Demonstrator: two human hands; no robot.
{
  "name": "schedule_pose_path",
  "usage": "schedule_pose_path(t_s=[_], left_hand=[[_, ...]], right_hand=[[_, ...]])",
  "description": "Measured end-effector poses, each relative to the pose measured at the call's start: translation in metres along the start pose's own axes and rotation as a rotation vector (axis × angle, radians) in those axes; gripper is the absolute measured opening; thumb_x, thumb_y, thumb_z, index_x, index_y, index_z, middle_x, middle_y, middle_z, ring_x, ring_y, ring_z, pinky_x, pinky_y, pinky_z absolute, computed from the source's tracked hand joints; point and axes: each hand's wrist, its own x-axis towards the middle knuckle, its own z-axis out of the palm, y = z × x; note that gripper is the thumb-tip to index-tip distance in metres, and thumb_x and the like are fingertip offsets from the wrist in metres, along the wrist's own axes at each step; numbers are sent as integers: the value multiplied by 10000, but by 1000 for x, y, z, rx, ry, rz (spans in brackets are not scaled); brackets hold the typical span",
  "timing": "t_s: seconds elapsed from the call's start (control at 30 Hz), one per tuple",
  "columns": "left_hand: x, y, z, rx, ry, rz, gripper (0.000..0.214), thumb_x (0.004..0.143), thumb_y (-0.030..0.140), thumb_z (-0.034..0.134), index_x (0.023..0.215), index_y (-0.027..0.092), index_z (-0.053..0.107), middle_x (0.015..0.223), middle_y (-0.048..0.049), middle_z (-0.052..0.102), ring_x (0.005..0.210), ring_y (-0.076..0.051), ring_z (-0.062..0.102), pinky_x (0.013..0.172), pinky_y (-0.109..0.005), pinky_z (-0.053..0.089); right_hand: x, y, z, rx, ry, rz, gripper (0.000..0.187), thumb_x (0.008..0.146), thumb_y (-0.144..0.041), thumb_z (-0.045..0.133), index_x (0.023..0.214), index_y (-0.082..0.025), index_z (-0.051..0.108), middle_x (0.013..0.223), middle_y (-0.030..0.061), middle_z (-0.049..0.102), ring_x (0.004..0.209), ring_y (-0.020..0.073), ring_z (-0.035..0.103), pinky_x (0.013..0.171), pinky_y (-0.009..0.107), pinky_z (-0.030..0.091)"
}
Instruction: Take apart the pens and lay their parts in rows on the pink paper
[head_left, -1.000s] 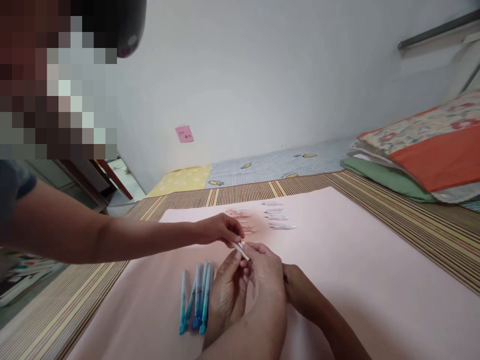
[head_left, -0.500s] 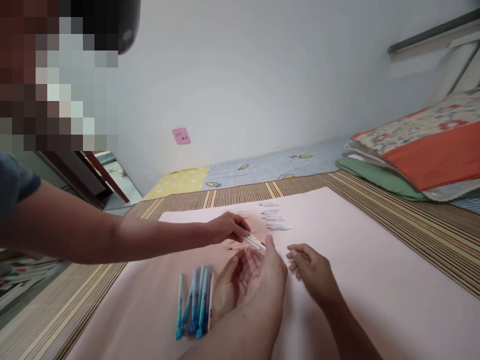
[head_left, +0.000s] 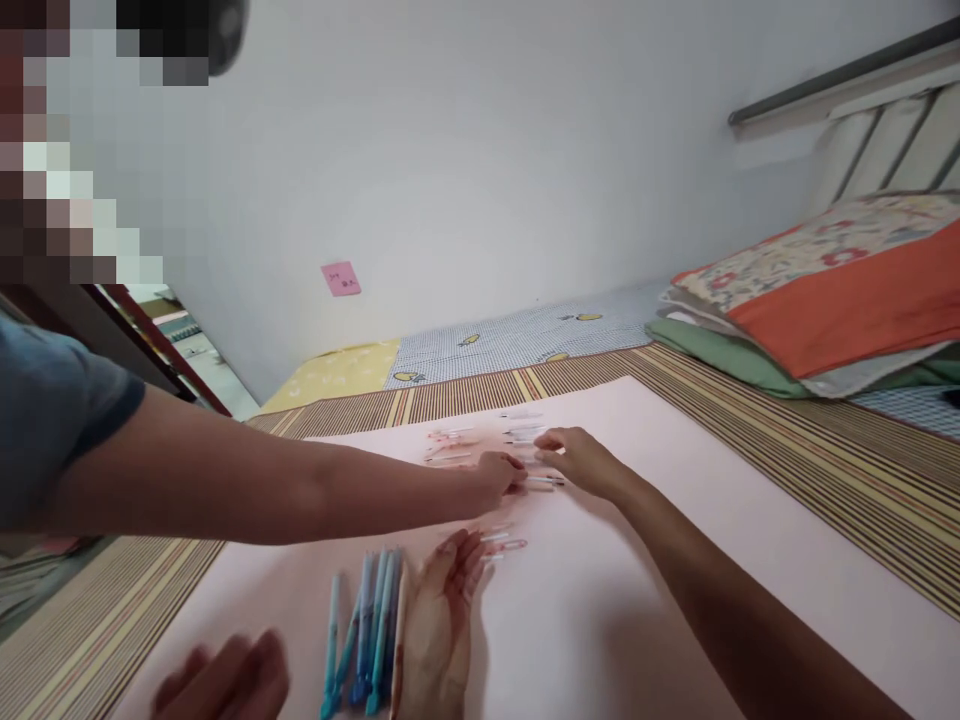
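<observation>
My left hand (head_left: 446, 610) rests on edge upon a pale pink sheet (head_left: 570, 620), fingers loosely spread, nothing visibly held. Beside its fingertips lie several slim white-and-red pens (head_left: 504, 546). My right hand (head_left: 585, 460) reaches in from the lower right, thumb and fingers apart, next to several slim white pens (head_left: 525, 437). A co-worker's hand (head_left: 504, 474) stretches in from the left and touches or holds a white pen (head_left: 541, 481); its grip is partly hidden. To the left of my left hand lie several blue pens (head_left: 365, 635) and a pale pen (head_left: 398, 640).
Another hand (head_left: 229, 680), apparently the co-worker's, is blurred at the bottom left. A striped mat (head_left: 757, 440) lies under the sheet. Folded bedding (head_left: 847, 300) is stacked at the right, near a wall (head_left: 480, 160) with a pink note (head_left: 341, 279).
My right hand has moved forward to the white pens. The co-worker's hand has carried pens rightward and down to the sheet. A nearer forearm has drawn back to the bottom left, uncovering my left hand.
</observation>
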Motion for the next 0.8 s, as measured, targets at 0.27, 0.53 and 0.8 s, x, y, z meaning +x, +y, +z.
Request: schedule_pose_path(t_s=[0.27,0.53,0.8], left_hand=[[16,-37,29,-216,-3,-97,335,924,352,605,1228,211,604,1264,-96,618,1047,-234,634,866,-440,555],[23,-43,22,-291,26,-113,124,804,289,697,852,183,741,973,-163,746,987,-324,714,822,-416,604],[24,-38,24,-131,26,-50,140,713,366,728,801,257,743,927,-124,760,993,-367,710,752,-456,612]], right_hand=[[-11,31,25,-276,-24,95,123,713,-139,670,831,-159,700,864,80,685,804,195,592,631,253,327],[-5,41,35,-413,-73,37,157,893,-225,579,837,-147,703,949,99,659,873,195,585,680,269,337],[-6,46,37,-478,-115,38,120,900,-196,608,937,-148,712,1034,115,657,982,220,585,765,271,375]])
